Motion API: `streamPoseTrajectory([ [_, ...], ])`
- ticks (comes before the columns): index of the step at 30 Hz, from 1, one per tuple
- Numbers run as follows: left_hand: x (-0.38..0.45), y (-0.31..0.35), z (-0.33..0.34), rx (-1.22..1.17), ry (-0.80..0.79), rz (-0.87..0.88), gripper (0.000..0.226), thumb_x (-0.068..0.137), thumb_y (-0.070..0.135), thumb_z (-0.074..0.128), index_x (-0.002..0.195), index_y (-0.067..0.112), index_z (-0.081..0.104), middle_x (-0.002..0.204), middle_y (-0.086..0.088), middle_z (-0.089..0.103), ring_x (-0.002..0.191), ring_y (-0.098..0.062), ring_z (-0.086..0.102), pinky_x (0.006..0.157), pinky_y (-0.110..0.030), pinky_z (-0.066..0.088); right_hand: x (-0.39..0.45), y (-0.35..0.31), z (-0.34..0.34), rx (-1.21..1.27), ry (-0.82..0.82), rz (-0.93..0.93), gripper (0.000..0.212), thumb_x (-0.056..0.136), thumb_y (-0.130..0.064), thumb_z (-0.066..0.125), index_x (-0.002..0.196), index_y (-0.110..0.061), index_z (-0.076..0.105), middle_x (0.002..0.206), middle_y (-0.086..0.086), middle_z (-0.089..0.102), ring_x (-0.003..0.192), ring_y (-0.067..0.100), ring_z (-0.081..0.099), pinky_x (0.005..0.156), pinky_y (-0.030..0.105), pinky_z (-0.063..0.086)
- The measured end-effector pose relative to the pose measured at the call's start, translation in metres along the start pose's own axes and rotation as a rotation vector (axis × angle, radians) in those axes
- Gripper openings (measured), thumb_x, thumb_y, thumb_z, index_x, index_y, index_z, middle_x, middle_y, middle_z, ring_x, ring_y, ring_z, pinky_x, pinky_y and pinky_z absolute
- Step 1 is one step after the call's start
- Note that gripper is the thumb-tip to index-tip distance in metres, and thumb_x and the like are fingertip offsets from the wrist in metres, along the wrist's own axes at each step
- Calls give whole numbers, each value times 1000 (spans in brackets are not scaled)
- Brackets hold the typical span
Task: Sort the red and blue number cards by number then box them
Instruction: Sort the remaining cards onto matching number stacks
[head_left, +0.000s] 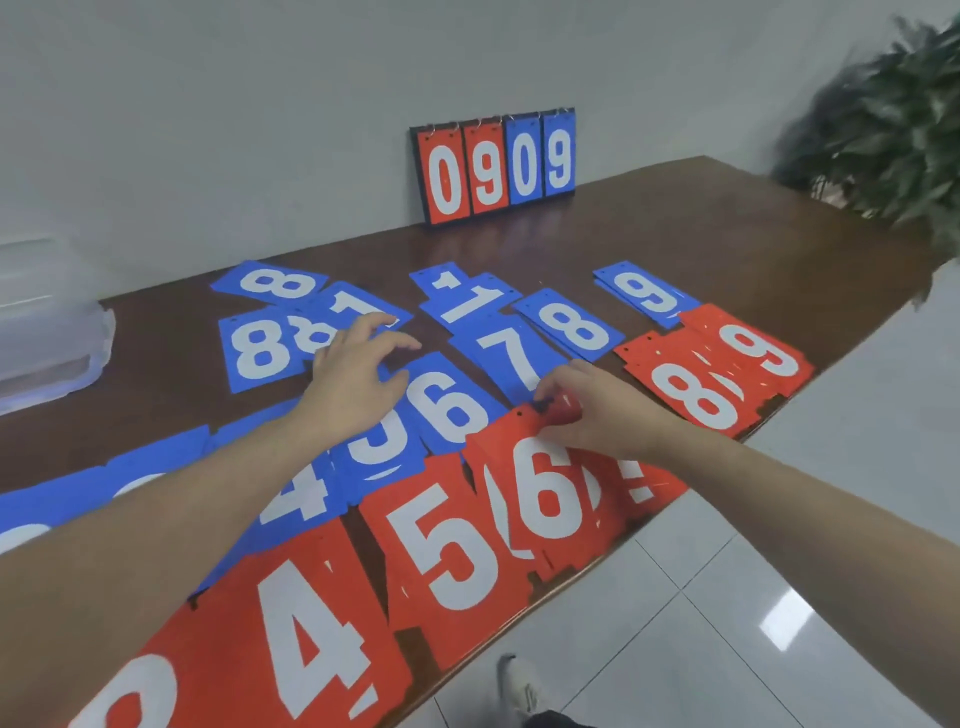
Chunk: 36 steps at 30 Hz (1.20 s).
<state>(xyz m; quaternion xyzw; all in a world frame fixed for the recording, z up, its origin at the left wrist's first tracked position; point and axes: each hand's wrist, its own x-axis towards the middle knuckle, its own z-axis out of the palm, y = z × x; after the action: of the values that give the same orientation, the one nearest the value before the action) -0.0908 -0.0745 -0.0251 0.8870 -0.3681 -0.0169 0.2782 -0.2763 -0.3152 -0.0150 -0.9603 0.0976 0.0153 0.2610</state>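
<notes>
Sorting was well under way but far from finished. The right hand (597, 410) had its fingers (553, 387) curled down, pinching the top edge of the red 6 (545, 493), which sat on the red 6 pile at the counter's near edge. The left hand (358, 374) hovered with fingers spread and slack, holding nothing, over the blue cards.

Red piles ran in order along the near edge: red 4 (306, 639) and red 5 (447, 545) on the left of the pinching fingers, then the 6 under them, and the red 8 (696, 395) and red 9 (763, 353) on their right. The blues were rougher: blue 6 (447, 405) lay between the two hands and blue 7 (509, 353) just beyond the right fingers, while several blue 8s (260, 353) and a blue 1 (467, 301) lay scattered farther out, with a blue 9 (644, 296) well to the right. By my read the blues needed the most gathering yet, and no boxing had begun; a clear box (47, 332) waited far left of the open hand.

The red 6 lay flat, long axis running from the near edge out toward the fingers, leaning slightly left, punched top edge away from the person, digit reading upright to them. A scoreboard (493, 166) stood at the wall.
</notes>
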Motion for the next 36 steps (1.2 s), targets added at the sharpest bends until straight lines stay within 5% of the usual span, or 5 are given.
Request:
streamPoseTrajectory([
  [12, 30, -21, -11, 25, 182, -371, 43, 96, 35, 61, 138, 29, 51, 144, 3, 50, 125, -20, 52, 108, -48, 39, 127, 18, -18, 77, 80, -160, 17, 94, -32, 67, 108, -38, 60, 106, -16, 64, 102, 10, 58, 90, 33, 49],
  [17, 52, -25, -7, 74, 178, -569, 63, 93, 53, 60, 146, 27, 40, 143, -1, 53, 121, -23, 56, 103, -47, 46, 189, 7, -19, -213, 127, -87, 67, 92, -62, 57, 148, -30, 36, 142, 0, 56, 121, 29, 55, 98, 43, 46],
  [23, 89, -39, 3, 233, 165, -580, 84, 85, 70, 59, 151, 24, 35, 150, 1, 45, 141, -22, 39, 115, -47, 28, 240, -9, 1, -362, -23, -87, 99, 84, -79, 51, 157, -46, -8, 169, 9, 11, 144, 34, 40, 117, 49, 30],
  [28, 98, -57, 11, 268, -22, -606, 92, 82, 82, 47, 156, 37, 19, 164, 12, 22, 154, -12, 7, 123, -52, 2, 257, -8, 5, -151, -46, -181, 112, 77, -75, 66, 159, -43, -3, 169, 8, 9, 150, 27, 31, 122, 47, 24],
  [36, 100, -55, 10, 283, -20, -579, 84, 85, 77, 49, 155, 40, 22, 163, 5, 28, 153, -11, 11, 122, -48, -2, 256, -8, 2, -367, -51, -98, 104, 80, -87, 42, 160, -37, -2, 163, 1, 34, 154, 23, 20, 122, 62, 4],
])
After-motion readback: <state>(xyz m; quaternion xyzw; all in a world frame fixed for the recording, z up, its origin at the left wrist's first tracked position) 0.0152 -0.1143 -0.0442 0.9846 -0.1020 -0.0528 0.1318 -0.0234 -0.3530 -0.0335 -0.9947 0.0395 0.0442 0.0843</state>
